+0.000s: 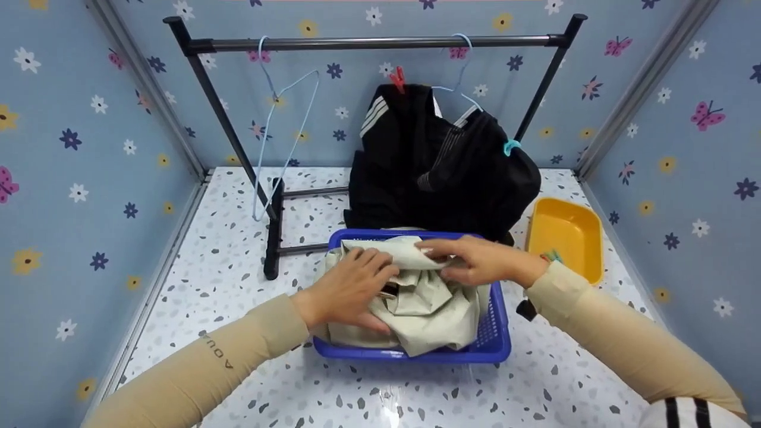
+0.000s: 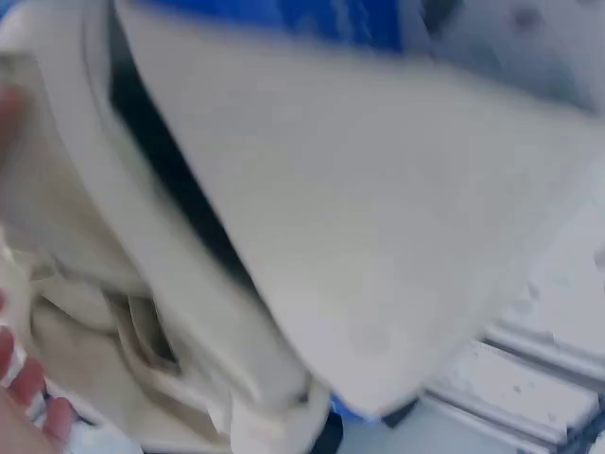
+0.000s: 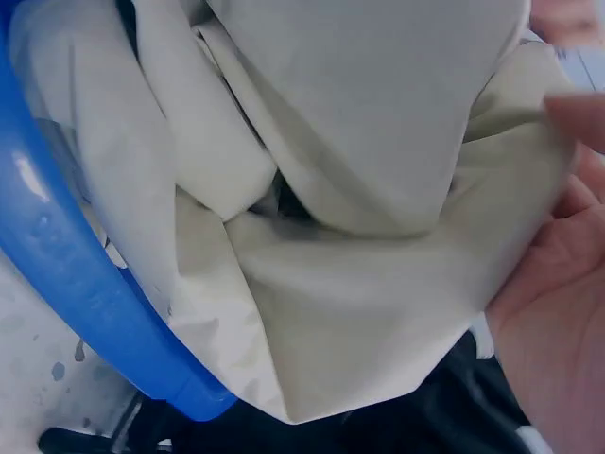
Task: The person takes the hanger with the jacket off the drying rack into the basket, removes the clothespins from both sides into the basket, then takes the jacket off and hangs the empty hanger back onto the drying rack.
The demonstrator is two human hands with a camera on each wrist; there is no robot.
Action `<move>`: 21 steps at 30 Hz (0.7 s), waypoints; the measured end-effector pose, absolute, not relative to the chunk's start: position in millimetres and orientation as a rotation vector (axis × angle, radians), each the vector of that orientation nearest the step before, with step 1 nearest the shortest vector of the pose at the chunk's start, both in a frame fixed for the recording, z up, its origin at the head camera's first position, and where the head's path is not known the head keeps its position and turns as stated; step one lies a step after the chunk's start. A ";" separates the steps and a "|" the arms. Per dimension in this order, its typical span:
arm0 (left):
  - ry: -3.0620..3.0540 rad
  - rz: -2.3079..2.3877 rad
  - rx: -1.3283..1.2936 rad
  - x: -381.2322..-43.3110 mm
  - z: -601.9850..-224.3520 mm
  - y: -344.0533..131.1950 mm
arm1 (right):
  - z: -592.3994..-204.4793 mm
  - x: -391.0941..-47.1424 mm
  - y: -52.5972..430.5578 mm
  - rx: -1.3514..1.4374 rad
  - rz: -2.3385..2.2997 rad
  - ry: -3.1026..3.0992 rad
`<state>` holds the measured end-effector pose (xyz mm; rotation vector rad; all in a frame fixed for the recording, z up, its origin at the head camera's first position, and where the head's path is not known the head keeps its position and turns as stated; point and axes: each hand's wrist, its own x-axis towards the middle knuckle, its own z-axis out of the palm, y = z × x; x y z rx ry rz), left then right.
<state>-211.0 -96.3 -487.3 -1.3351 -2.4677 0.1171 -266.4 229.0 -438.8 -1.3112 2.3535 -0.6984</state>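
The pale cloth (image 1: 434, 326) lies bunched in the blue basket (image 1: 467, 357). My left grip (image 1: 351, 287) rests on it, fingers spread; my right grip (image 1: 483, 258) bends at the upper flap (image 1: 403, 254), and I cannot tell whether it pinches. For clean handling, I should steady the bulk, isolate one edge and avoid snagging folds on the basket

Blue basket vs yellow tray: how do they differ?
The blue basket looks larger than the yellow tray. The basket's wall is perforated; the tray's looks solid. The basket is piled with pale cloth; the tray shows bare bottom and small items. Both are open-topped.
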 end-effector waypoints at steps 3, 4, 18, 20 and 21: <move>-2.578 0.021 -1.386 -214.6 -478.0 -102.8 | -436.9 -255.4 226.6 -1.320 -0.528 2.345; -2.641 -0.022 -1.411 -215.7 -475.3 -103.9 | -436.1 -251.7 225.9 -1.318 -0.471 2.348; -3.322 0.041 -1.461 -219.1 -486.7 -83.4 | -463.9 -225.0 210.6 -1.191 -0.012 2.414; -3.362 0.113 -1.427 -219.3 -486.1 -78.4 | -469.7 -226.1 210.3 -1.180 0.054 2.388; -3.375 0.157 -1.412 -219.3 -486.4 -75.9 | -472.6 -226.9 210.0 -1.172 0.090 2.376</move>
